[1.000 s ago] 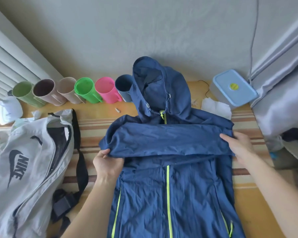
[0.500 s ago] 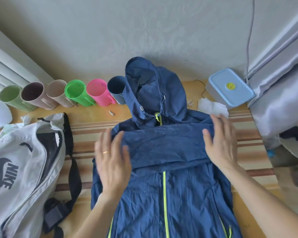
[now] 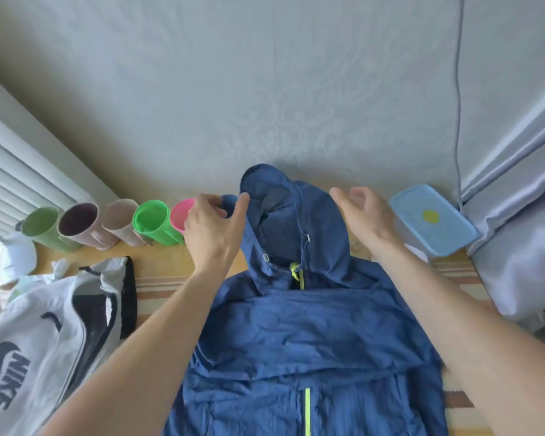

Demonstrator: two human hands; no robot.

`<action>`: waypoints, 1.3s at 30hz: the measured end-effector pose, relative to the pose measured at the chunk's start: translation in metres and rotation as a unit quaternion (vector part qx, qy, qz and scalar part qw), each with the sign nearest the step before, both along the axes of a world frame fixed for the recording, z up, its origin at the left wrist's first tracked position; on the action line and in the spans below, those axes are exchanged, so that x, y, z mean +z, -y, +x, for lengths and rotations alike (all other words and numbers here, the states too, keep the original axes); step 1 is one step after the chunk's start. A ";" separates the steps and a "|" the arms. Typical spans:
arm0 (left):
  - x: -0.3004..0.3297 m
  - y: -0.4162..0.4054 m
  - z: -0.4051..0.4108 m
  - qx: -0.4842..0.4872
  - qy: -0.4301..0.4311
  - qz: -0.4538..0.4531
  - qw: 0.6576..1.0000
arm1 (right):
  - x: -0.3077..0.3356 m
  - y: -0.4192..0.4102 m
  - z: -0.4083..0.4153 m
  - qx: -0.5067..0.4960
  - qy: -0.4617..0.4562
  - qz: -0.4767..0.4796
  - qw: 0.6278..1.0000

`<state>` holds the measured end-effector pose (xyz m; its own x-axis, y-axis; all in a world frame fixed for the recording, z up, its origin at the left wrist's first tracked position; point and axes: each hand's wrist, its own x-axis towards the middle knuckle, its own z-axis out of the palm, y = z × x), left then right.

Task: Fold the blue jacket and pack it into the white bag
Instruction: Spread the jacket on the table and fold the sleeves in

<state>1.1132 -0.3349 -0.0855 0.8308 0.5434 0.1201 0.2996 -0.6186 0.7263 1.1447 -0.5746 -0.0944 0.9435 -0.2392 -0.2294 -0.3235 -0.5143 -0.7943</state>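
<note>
Nearest the camera: blue jacket (image 3: 299, 335) is lying front-up on the striped table (image 3: 161, 284), yellow-green zip running down its middle, both sleeves lying folded across the chest as a band. Both forearms are reaching forward over the garment.

To the left of the jacket, the white bag (image 3: 41, 341) with dark lettering is sitting slumped on the table, its dark strap (image 3: 129, 297) lying just beside the jacket's edge. Crumpled white items are lying past the bag, by the window blind.

Mid-distance: the hood (image 3: 293, 221) is lying toward the wall, partly standing up. Left hand (image 3: 213, 228) is hovering at the hood's left edge, fingers spread and loose, thumb near or touching the cloth; cannot tell if there is contact, nothing pinched. Right hand (image 3: 364, 217) is hovering off the hood's right side, fingers curled but parted, holding nothing.

Far edge: a row of cups is lying on their sides along the wall, including a bright green cup (image 3: 155, 223) and a pink cup (image 3: 180, 215) partly hidden behind the left hand. A blue-lidded box (image 3: 431, 220) is sitting at far right, beside the grey curtain (image 3: 516, 196).
</note>
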 end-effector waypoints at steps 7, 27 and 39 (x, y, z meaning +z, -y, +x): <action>-0.012 0.012 0.083 -0.093 -0.210 0.128 0.965 | -0.009 -0.064 0.054 0.147 0.091 -0.214 0.961; -0.072 -0.011 -0.247 0.016 -0.248 -0.399 0.883 | -0.081 0.029 -0.297 -0.006 -0.004 0.057 0.998; -0.084 0.038 -0.257 -0.226 -0.060 0.150 0.961 | -0.078 -0.017 -0.289 0.152 0.185 -0.254 0.937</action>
